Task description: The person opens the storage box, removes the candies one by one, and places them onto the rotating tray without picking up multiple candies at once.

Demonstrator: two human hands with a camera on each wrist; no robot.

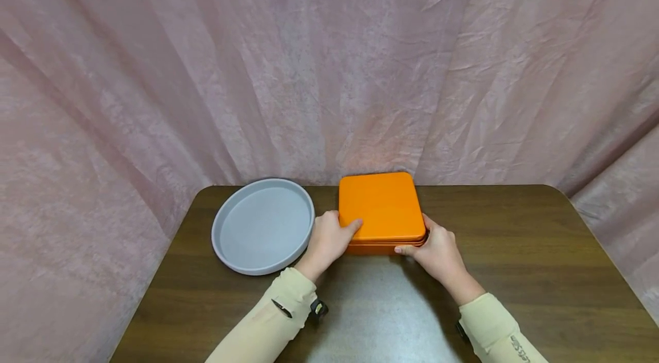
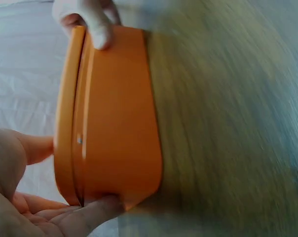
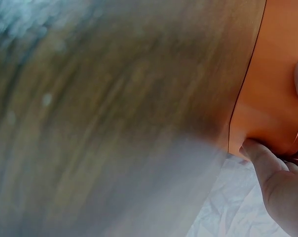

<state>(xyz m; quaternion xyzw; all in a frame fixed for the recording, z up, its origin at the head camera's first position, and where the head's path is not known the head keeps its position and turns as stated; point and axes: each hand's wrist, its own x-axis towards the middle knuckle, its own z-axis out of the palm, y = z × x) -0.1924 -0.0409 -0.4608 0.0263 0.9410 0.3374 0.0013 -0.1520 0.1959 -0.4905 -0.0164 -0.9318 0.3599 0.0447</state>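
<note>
An orange tin box (image 1: 373, 250) with rounded corners sits at the back middle of the table, its flat orange lid (image 1: 381, 206) on top. A narrow seam runs between lid and body in the left wrist view. My left hand (image 1: 328, 239) grips the box's near left corner, thumb on the lid and fingers along the side wall. At the near right corner my right hand (image 1: 439, 251) holds the box, its thumb against the front wall and its fingers on the right side. Whatever the box contains is hidden.
Left of the box stands a round grey tray (image 1: 262, 226) with a low rim, close to my left forearm. The brown wooden table (image 1: 515, 260) ends at the back against a pink curtain (image 1: 329, 66).
</note>
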